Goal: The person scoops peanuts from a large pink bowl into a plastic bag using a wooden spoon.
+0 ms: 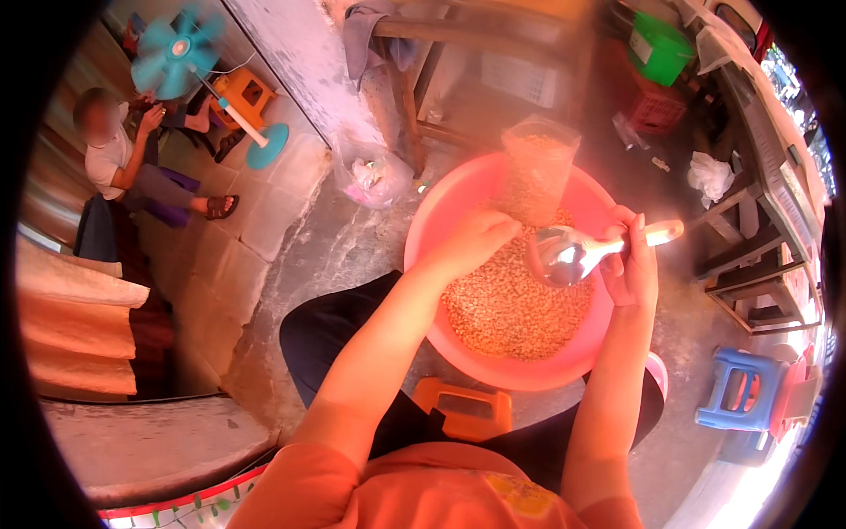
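Observation:
A large pink basin (425,220) sits in front of my knees, filled with small golden-tan kernels (515,304) whose kind I cannot make out. A clear plastic bag (536,172), partly filled with the same kernels, rises upright at the basin's far side. My left hand (480,240) is closed at the bag's lower left edge, its fingertips partly hidden. In my right hand (633,269), over the basin's right side, is a shiny metal scoop (564,257) with a pale handle. The scoop's bowl points left, close to the bag.
An orange stool (463,407) stands between my legs. To the right are a blue stool (742,388) and a wooden frame (762,220). A bag of rubbish (372,176) lies beyond the basin. At far left, a person (123,154) sits near a teal fan (179,53).

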Tool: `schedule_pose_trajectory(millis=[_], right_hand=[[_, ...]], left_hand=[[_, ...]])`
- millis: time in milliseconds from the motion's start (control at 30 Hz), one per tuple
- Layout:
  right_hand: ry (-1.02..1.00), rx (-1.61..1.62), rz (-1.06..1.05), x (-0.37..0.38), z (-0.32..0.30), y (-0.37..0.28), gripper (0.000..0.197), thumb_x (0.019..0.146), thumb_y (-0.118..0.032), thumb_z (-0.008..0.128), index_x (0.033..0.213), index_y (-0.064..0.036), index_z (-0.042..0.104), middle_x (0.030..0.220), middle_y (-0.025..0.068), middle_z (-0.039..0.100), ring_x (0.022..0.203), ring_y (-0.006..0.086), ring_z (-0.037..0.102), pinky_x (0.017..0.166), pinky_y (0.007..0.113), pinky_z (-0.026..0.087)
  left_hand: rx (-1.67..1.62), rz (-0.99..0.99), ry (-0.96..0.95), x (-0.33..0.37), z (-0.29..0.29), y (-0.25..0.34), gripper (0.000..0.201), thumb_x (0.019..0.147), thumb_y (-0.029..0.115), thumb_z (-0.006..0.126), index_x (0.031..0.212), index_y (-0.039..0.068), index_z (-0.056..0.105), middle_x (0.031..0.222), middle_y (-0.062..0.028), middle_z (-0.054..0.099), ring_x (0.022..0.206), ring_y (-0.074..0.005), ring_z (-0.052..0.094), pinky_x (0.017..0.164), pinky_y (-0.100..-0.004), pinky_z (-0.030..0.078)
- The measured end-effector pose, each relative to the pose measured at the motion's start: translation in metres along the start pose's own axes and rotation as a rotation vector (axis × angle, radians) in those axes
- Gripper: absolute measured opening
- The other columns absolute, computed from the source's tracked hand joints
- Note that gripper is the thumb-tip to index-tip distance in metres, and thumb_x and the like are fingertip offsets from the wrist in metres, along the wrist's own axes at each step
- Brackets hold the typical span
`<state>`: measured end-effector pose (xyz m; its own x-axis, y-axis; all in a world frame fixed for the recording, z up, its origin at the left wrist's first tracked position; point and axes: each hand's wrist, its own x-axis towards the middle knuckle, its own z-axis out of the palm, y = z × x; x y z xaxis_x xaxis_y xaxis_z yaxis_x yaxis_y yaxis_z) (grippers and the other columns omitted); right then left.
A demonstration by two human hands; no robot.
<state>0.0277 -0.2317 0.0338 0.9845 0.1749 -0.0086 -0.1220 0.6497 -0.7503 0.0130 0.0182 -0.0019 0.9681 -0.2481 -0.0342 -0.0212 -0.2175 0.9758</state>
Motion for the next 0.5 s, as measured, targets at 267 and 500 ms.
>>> schedule_pose_trajectory(millis=[267, 500], right_hand=[[0.210, 0.060, -0.106, 0.007, -0.013, -0.001, 0.040, 0.090, -0.038, 0.058, 0.095, 0.0012, 0.057, 0.072, 0.0103, 0.063, 0.043, 0.0093, 0.037, 0.042, 0.022, 0.028], [0.318, -0.465, -0.178, 0.001, 0.013, 0.004, 0.034, 0.088, -0.030, 0.062, 0.087, 0.0038, 0.062, 0.066, 0.0075, 0.062, 0.048, 0.0062, 0.041, 0.045, 0.020, 0.030]], left_hand=[[0.274, -0.072, 0.131, -0.002, -0.003, -0.008, 0.027, 0.088, 0.029, 0.060, 0.093, 0.002, 0.061, 0.089, -0.0049, 0.057, 0.082, -0.0130, 0.055, 0.071, -0.0280, 0.045], [0.146, -0.213, 0.054, -0.002, -0.002, -0.003, 0.032, 0.084, 0.034, 0.063, 0.089, 0.002, 0.061, 0.088, -0.0124, 0.059, 0.081, -0.0220, 0.059, 0.070, -0.0337, 0.047]])
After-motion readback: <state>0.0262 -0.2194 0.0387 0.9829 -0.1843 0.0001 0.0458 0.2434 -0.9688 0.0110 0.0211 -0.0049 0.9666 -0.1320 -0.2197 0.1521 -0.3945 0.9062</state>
